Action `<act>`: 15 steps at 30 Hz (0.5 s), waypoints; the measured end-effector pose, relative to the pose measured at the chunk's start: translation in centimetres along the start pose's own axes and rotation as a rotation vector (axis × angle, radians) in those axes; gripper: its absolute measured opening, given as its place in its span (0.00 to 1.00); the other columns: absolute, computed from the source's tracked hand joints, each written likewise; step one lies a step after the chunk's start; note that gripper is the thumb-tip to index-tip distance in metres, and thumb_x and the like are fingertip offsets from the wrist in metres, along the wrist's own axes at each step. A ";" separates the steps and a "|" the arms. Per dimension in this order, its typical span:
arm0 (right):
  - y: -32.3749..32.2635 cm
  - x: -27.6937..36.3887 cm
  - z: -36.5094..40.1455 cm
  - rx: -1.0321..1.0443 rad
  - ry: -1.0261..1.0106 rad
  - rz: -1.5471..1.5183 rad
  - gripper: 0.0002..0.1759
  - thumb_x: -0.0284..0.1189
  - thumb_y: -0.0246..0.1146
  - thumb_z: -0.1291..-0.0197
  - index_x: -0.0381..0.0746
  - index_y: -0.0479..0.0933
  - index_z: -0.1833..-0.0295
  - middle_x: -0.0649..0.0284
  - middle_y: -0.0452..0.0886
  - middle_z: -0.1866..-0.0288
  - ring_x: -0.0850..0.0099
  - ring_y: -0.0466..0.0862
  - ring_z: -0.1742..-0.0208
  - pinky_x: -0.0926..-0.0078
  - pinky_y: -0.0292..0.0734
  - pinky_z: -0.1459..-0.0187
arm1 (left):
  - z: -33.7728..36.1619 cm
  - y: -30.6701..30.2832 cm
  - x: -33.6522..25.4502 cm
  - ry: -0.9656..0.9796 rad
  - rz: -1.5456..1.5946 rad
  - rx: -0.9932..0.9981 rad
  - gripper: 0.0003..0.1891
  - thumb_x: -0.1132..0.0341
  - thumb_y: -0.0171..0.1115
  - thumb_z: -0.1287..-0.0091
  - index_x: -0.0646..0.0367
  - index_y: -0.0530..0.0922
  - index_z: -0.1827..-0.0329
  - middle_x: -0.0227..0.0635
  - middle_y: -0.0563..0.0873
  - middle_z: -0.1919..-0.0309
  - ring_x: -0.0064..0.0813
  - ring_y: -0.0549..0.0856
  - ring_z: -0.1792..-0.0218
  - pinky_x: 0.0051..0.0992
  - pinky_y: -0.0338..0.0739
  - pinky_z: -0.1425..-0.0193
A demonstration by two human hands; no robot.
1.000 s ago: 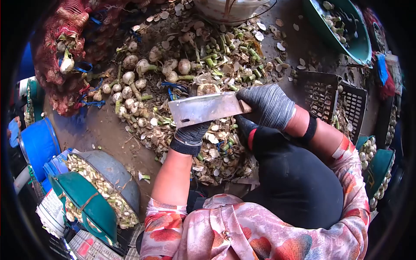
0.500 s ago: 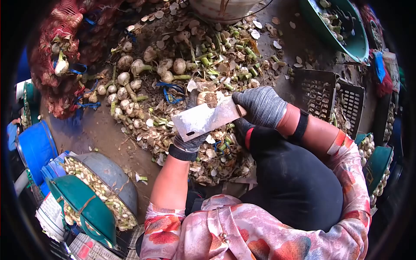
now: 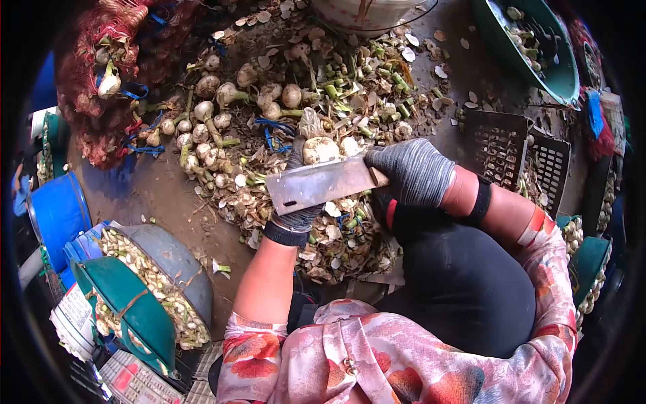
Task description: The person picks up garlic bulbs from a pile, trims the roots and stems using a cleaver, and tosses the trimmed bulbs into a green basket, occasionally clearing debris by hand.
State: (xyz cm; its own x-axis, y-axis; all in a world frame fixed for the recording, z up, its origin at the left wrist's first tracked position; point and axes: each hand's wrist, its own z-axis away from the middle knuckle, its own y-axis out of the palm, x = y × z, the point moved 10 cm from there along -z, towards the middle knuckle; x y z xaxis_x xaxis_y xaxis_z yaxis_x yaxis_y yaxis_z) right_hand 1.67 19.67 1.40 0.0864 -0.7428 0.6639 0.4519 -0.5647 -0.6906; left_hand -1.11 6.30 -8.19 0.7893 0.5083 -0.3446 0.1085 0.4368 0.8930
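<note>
My right hand (image 3: 412,170), in a grey knit glove, is closed around the short wooden handle of a cleaver (image 3: 321,183). The wide blade points left and covers much of my left hand (image 3: 298,219), also gloved. Left-hand fingers show above the blade, alongside a garlic bulb (image 3: 321,150) held just past the upper edge. This bulb shows a whitish face and a papery, dry top. Beyond it lies a heap of garlic bulbs with stalks (image 3: 227,94), mixed with cut stems and loose skins.
Red mesh sacks (image 3: 101,128) stand at the left, near a blue tub (image 3: 58,210). Lower left, a grey basin (image 3: 176,262) and a green basin (image 3: 128,303) hold garlic pieces. Black crates (image 3: 494,145) lie at right, below a green basin (image 3: 562,74). A white bucket (image 3: 363,17) stands ahead.
The cleaver has tilted, so its blade lies more level and reflects less light. More of the bulb's whitish face now shows above the blade. The whole view has shifted slightly.
</note>
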 end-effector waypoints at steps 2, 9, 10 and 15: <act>0.0 0.3 -0.1 0.041 0.032 0.040 0.16 0.28 0.66 0.53 0.44 0.78 0.55 0.52 0.83 0.68 0.48 0.85 0.60 0.54 0.79 0.61 | 0.1 0.8 -0.6 0.037 0.068 -0.015 0.28 0.49 0.52 0.23 0.57 0.65 0.28 0.39 0.80 0.41 0.35 0.81 0.43 0.36 0.75 0.34; 1.0 -1.3 -0.4 0.010 0.040 0.082 0.16 0.28 0.65 0.52 0.44 0.79 0.54 0.53 0.83 0.68 0.48 0.85 0.62 0.53 0.78 0.63 | 1.3 2.0 -2.0 0.404 -1.504 -0.055 0.24 0.59 0.55 0.24 0.61 0.65 0.31 0.40 0.83 0.46 0.33 0.84 0.46 0.33 0.81 0.43; 1.1 -1.8 -0.5 -0.021 0.042 0.088 0.16 0.29 0.65 0.51 0.44 0.79 0.54 0.53 0.83 0.68 0.48 0.85 0.62 0.53 0.78 0.63 | 1.4 1.9 -1.9 0.357 -1.563 -0.027 0.24 0.61 0.56 0.25 0.62 0.65 0.32 0.40 0.83 0.47 0.33 0.84 0.47 0.33 0.81 0.43; 2.2 -3.9 -1.4 -0.073 0.049 0.137 0.13 0.31 0.63 0.48 0.44 0.78 0.55 0.52 0.82 0.70 0.48 0.85 0.65 0.53 0.78 0.65 | 1.6 4.5 -2.7 0.345 -1.684 0.028 0.24 0.64 0.63 0.33 0.63 0.69 0.36 0.45 0.85 0.50 0.39 0.87 0.51 0.33 0.82 0.50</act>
State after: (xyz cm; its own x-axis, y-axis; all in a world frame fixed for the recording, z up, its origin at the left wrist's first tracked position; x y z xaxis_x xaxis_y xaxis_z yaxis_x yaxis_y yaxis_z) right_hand 1.06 20.75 -3.12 0.0986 -0.8304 0.5483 0.3732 -0.4799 -0.7940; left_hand -1.78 5.72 -2.76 -0.3517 -0.3357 -0.8738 0.6302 0.6054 -0.4862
